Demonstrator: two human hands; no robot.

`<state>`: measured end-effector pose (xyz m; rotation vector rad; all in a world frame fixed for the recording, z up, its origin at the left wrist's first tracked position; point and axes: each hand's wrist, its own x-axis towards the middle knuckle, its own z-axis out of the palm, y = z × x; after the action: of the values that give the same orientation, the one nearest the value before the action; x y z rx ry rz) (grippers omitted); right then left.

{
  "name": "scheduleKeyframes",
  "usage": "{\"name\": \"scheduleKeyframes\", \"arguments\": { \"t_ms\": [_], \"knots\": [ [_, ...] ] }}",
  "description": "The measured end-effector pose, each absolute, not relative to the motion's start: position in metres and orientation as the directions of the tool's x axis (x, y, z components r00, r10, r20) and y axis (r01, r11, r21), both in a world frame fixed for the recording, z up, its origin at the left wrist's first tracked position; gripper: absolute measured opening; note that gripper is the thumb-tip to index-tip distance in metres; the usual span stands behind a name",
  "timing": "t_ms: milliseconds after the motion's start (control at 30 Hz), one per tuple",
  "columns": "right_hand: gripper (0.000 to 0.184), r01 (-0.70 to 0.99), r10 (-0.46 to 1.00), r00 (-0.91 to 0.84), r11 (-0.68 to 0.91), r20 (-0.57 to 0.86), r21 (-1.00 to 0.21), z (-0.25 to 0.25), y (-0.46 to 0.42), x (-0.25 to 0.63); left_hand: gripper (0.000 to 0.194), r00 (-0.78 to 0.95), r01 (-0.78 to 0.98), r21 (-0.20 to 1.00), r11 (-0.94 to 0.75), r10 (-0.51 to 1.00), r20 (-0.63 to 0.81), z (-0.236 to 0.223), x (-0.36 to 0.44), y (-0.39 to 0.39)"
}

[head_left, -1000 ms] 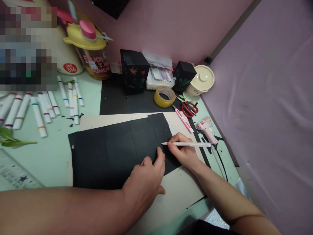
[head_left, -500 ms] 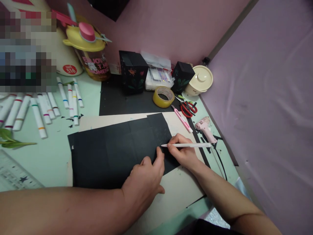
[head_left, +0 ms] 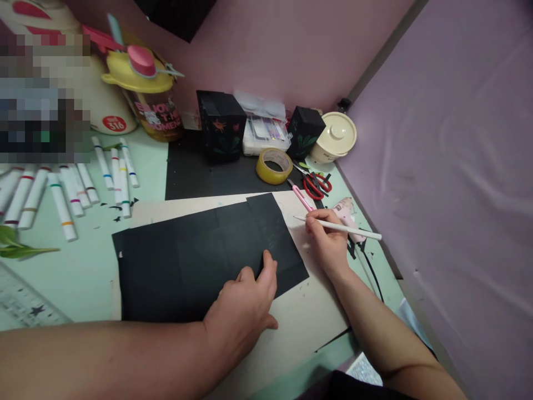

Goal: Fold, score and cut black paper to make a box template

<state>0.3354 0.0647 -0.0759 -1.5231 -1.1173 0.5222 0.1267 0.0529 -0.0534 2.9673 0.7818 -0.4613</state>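
Note:
A creased sheet of black card [head_left: 187,250] lies on a pale board [head_left: 308,311], with faint light marks near its right end. My left hand [head_left: 245,297] presses on the card with its fingers stretched out, the index fingertip just below those marks. My right hand [head_left: 331,239] is closed round a slim white pencil [head_left: 353,229]. The pencil is held off the card, its tip above the pale board to the right. Just behind the right hand lie a pink craft knife [head_left: 300,197] and a pink glue gun [head_left: 345,211], the latter partly hidden by the hand.
Several white markers [head_left: 62,205] and a clear ruler [head_left: 31,294] lie at left. Behind the card stand two painted black boxes [head_left: 220,125], a roll of yellow tape [head_left: 273,166], red-handled scissors [head_left: 314,186] and a cream lidded pot [head_left: 335,136]. A yellow-lidded cup [head_left: 156,114] stands at back left.
My right hand has lifted the pencil off the card and moved up and right, over the pale board. My left hand stays on the card. The view has shifted slightly.

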Motion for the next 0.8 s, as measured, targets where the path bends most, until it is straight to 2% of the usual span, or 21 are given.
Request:
{"name": "scheduleKeyframes", "arguments": {
  "t_ms": [233, 300, 400, 600, 800],
  "knots": [
    [0.003, 0.306, 0.922, 0.38, -0.05, 0.074, -0.951, -0.061, 0.044, 0.338, 0.087, 0.834, 0.497, -0.021, -0.868, 0.484, -0.266, -0.055, 0.126, 0.053],
    [0.009, 0.319, 0.936, 0.35, -0.072, 0.047, -0.945, -0.062, 0.042, 0.338, 0.087, 0.833, 0.497, -0.027, -0.867, 0.486, -0.262, -0.054, 0.125, 0.052],
    [0.011, 0.359, 0.938, 0.335, -0.046, 0.083, -0.932, -0.07, 0.045, 0.335, 0.087, 0.836, 0.49, -0.035, -0.871, 0.48, -0.267, -0.055, 0.125, 0.052],
    [0.008, 0.332, 0.948, 0.295, 0.013, 0.118, -0.943, -0.086, 0.05, 0.33, 0.09, 0.835, 0.487, -0.032, -0.873, 0.476, -0.275, -0.057, 0.124, 0.052],
    [0.009, 0.45, 0.961, 0.228, 0.042, 0.16, -0.892, -0.084, 0.047, 0.331, 0.09, 0.839, 0.479, -0.04, -0.877, 0.471, -0.271, -0.057, 0.125, 0.052]
  ]
}}
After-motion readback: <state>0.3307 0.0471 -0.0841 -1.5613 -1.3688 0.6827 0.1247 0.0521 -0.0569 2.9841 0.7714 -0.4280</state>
